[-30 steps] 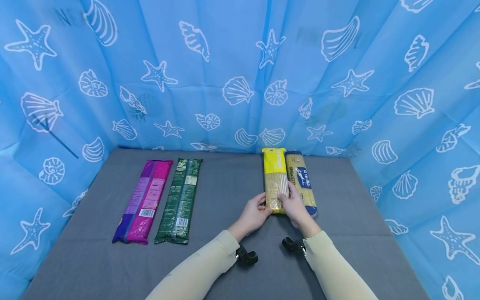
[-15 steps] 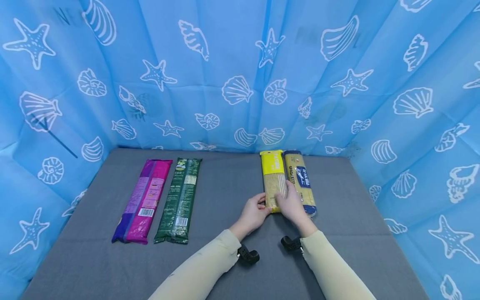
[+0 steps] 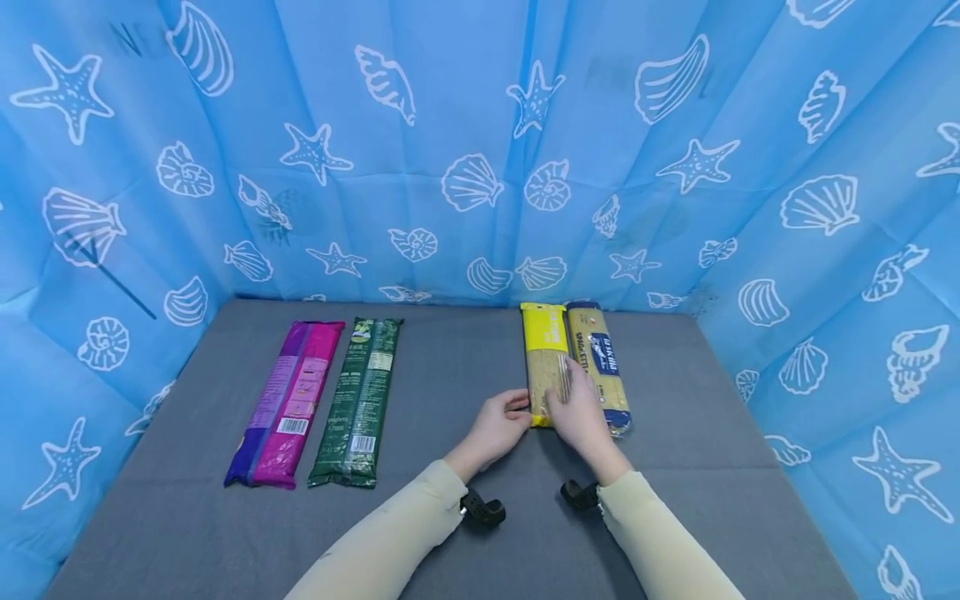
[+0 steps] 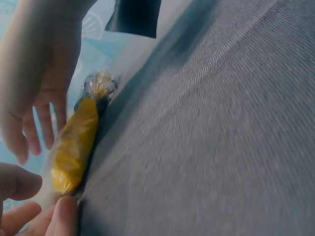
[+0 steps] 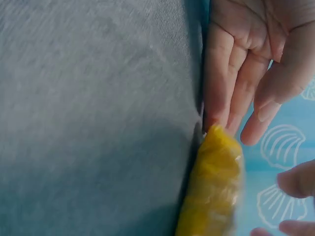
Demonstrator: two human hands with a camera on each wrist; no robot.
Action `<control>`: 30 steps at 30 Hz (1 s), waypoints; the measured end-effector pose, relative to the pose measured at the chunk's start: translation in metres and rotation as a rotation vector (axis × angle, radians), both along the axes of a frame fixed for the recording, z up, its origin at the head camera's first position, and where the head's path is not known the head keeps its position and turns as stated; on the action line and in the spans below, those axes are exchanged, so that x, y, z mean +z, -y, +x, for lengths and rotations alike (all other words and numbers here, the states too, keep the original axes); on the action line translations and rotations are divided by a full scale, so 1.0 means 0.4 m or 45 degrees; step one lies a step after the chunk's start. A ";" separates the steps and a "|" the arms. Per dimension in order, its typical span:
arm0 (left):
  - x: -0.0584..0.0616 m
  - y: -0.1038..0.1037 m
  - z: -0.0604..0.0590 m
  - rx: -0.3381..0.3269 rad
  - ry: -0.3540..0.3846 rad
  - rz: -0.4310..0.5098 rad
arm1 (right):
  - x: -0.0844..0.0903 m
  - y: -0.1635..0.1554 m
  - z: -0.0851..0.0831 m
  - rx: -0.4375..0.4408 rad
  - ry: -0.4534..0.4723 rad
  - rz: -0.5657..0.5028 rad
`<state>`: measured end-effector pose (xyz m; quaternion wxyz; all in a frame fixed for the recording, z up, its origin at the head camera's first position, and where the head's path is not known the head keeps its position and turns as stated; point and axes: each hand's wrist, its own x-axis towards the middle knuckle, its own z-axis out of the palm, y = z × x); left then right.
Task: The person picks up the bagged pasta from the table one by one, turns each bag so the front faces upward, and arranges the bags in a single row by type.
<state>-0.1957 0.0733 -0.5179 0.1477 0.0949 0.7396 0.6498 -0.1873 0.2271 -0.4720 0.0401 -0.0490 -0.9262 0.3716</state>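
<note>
A yellow-topped pasta packet (image 3: 545, 360) lies lengthwise on the grey table (image 3: 450, 358), pressed against a blue-labelled spaghetti packet (image 3: 602, 360) on its right. My left hand (image 3: 501, 419) touches the yellow packet's near left corner with relaxed fingers. My right hand (image 3: 576, 407) lies over that packet's near end, fingers stretched forward. In the left wrist view the yellow packet (image 4: 74, 147) sits under the right hand (image 4: 34, 83), whose fingers hang straight just above it. The right wrist view shows the left hand (image 5: 246, 73) with straight fingers at the packet's (image 5: 214, 191) end.
A magenta packet (image 3: 288, 402) and a dark green packet (image 3: 363, 398) lie side by side on the table's left part. Blue curtains (image 3: 480, 167) printed with shells and starfish close in the back and both sides. Bare grey cloth stretches between the two pairs.
My right hand has left the yellow packet's right edge and slid up onto its top, fingers now stretched out. The left hand stays at the near left corner.
</note>
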 end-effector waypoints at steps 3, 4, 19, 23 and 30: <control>0.014 0.037 -0.002 0.004 -0.031 -0.043 | 0.002 0.015 0.000 0.053 -0.117 -0.045; 0.019 0.052 -0.004 0.003 -0.050 -0.066 | 0.003 0.022 0.001 0.076 -0.158 -0.077; 0.124 0.367 -0.052 0.192 -0.265 -0.297 | 0.001 0.190 0.039 0.257 -0.236 -0.429; 0.124 0.442 -0.065 0.263 -0.294 -0.383 | 0.045 0.245 0.067 0.310 -0.178 -0.565; 0.117 0.542 -0.082 0.326 -0.309 -0.536 | 0.014 0.342 0.075 0.343 -0.002 -0.710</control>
